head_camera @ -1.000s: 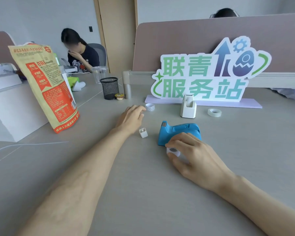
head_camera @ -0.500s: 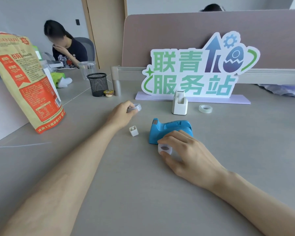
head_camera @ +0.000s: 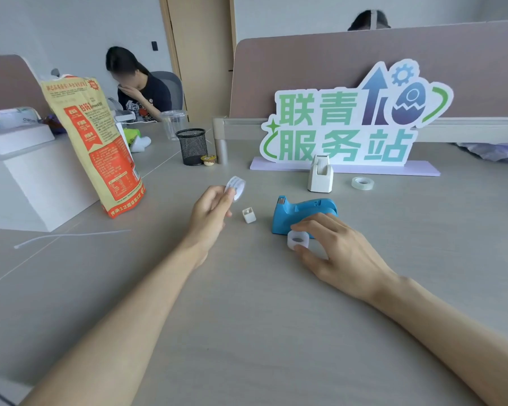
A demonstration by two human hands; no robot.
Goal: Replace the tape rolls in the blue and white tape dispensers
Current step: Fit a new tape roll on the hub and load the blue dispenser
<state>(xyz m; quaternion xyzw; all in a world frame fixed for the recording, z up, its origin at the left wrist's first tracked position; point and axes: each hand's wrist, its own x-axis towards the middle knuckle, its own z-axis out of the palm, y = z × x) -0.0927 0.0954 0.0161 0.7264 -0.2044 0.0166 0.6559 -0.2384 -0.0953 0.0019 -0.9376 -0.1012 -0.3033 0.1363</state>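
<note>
The blue tape dispenser (head_camera: 299,210) lies on the grey desk (head_camera: 247,303), mid-frame. My right hand (head_camera: 338,250) rests just in front of it, fingers closed on a small white tape core (head_camera: 297,240). My left hand (head_camera: 210,213) is raised a little above the desk to the left, pinching a clear tape roll (head_camera: 235,187) held on edge. A small white square piece (head_camera: 249,215) stands between my hands. The white tape dispenser (head_camera: 320,174) stands upright behind the blue one. Another clear tape roll (head_camera: 362,183) lies flat to its right.
A large sign with green characters (head_camera: 346,124) stands at the back on a lilac base. An orange and tan bag (head_camera: 100,142) leans on a white box (head_camera: 27,183) at left. A black mesh cup (head_camera: 191,146) and a seated person (head_camera: 138,83) are behind.
My left hand picked the clear tape roll off the desk and lifted it, turning it on edge. My right hand stayed by the blue dispenser, holding the core.
</note>
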